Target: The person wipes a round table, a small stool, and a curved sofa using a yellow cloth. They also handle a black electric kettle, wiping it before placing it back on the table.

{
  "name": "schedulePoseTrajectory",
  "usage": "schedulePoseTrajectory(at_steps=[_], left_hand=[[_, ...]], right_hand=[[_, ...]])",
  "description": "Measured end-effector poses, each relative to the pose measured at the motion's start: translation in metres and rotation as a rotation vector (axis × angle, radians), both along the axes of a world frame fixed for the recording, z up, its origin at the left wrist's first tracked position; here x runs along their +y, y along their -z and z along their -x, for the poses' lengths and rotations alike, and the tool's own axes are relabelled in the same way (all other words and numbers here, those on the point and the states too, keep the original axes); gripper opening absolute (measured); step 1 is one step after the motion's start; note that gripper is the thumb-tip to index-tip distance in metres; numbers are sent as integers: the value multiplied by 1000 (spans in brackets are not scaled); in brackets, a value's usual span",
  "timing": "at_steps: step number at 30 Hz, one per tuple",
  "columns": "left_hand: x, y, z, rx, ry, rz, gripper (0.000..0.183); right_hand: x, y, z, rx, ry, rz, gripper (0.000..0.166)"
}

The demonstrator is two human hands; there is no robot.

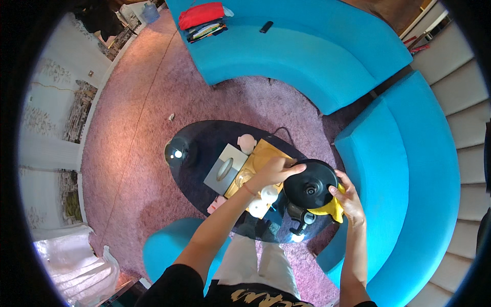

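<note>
Over the right end of the oval dark glass table [195, 169], both hands hold a round black kettle base [303, 180] with a ringed socket at its centre. My left hand [278, 170] grips its left rim, thumb on the upper face. At the right rim is my right hand [347, 195], thumb on top and fingers behind the edge. A yellow cloth [332, 209] shows beneath the disc, against the right palm; whether that hand grips it too is hidden. Just below the disc stands a black kettle [297, 215], partly covered, its handle towards me.
A wooden tray [264, 149] carries a glass vessel [243, 178] and white cups [257, 207]. Beside it are a tissue box [226, 169] and a pink container [246, 143]. A curved blue sofa [307, 50] holds folded clothes [201, 17] and a black remote [266, 27]. A blue stool [168, 241] stands lower left.
</note>
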State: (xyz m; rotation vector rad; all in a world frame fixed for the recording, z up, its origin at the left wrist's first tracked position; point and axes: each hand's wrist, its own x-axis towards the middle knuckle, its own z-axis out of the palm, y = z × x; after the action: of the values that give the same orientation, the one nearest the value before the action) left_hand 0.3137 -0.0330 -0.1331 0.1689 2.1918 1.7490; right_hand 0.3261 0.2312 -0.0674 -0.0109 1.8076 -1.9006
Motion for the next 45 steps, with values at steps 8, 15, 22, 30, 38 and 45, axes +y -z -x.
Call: schedulePoseTrajectory(at_steps=[8, 15, 22, 30, 38, 45], left_hand=[[-100, 133, -21, 63, -952, 273, 50], [-109, 268, 1, 128, -840, 253, 77], [-101, 252, 14, -41, -845, 426, 71], [-142, 153, -102, 307, -1220, 195, 50], [-166, 194, -236, 101, -1546, 372, 38], [-144, 239, -251, -52, -1593, 267, 35]], right_hand=[[-5, 98, 89, -98, 75, 30, 45], [-1, 125, 94, -71, 156, 22, 44], [-5, 134, 92, -108, 166, -13, 47], [3, 146, 97, -91, 150, -34, 48], [-26, 155, 95, -157, 124, 41, 47], [-40, 155, 98, -107, 97, 7, 46]])
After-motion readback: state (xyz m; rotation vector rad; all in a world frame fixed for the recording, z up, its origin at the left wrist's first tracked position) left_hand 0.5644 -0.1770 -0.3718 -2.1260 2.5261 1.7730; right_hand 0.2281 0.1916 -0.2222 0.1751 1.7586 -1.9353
